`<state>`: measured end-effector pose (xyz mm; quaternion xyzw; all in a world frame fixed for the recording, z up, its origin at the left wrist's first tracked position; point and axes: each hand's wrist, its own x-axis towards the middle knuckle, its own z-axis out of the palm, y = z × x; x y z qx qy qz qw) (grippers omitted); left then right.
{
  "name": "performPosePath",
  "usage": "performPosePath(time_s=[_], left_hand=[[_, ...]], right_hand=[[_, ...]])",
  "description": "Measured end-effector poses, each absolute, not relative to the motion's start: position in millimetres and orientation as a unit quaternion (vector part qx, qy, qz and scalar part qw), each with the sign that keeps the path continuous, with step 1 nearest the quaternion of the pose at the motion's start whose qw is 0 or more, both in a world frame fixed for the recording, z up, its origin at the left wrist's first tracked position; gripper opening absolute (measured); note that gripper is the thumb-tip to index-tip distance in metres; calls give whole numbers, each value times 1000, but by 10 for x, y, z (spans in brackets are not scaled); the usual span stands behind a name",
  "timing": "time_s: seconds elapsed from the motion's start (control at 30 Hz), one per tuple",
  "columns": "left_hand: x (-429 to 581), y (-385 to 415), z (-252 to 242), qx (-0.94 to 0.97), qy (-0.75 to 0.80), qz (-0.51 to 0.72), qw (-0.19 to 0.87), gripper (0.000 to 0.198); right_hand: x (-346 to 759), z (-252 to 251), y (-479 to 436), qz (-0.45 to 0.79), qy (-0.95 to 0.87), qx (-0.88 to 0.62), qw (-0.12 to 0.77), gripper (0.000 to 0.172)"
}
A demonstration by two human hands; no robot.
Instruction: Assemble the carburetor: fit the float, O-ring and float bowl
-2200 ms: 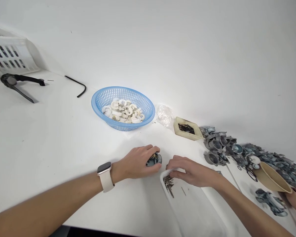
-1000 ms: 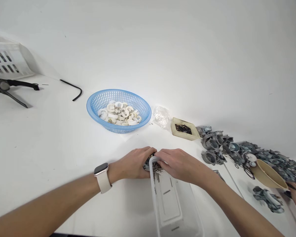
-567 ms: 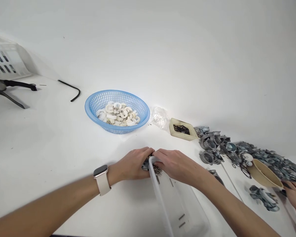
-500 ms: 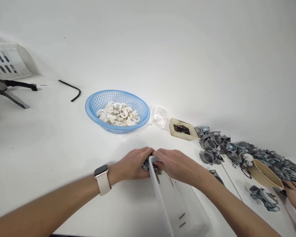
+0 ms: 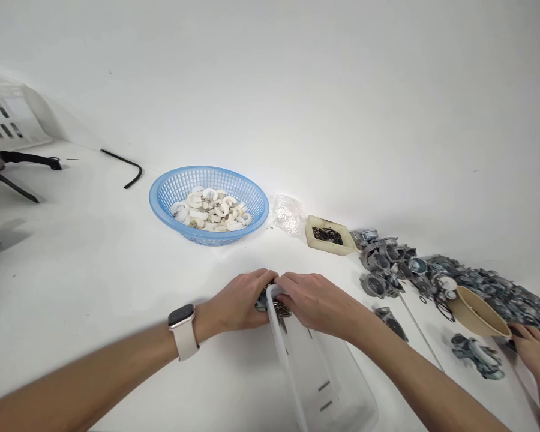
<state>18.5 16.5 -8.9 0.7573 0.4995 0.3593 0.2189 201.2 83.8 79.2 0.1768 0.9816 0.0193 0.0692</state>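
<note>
My left hand (image 5: 238, 300), with a watch on its wrist, closes round a grey metal part (image 5: 261, 302) just outside the rim of a translucent white plastic bin (image 5: 342, 384). Most of that part is hidden by my fingers. My right hand (image 5: 312, 300) is closed over the bin's corner, its thumb inside and its fingertips across the rim, touching or nearly touching my left fingers. Below the thumb, thin metal pins (image 5: 282, 310) are bunched in the bin's corner. A few more pins (image 5: 324, 396) lie apart on its floor.
Ahead stands a blue basket (image 5: 209, 239) of white curved pieces. A clear plastic bag (image 5: 288, 215), a tray (image 5: 330, 245) of dark rings and piled grey castings (image 5: 382, 264) stretch rightward. Another person's hand (image 5: 533, 354) is by a tan bowl (image 5: 477, 318). A black-handled tool (image 5: 22, 159) lies left.
The view has shifted slightly, and dark metal parts now show at the left edge. The pins in the bin's corner lie a little differently. Both hands keep their hold at the rim.
</note>
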Motion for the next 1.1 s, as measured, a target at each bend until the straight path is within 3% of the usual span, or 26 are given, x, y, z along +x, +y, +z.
performPosePath(time_s=[1.1], left_hand=[[185, 150, -72, 747, 506, 368, 226, 34]], right_hand=[[2036, 818, 888, -18, 983, 174, 55, 17]])
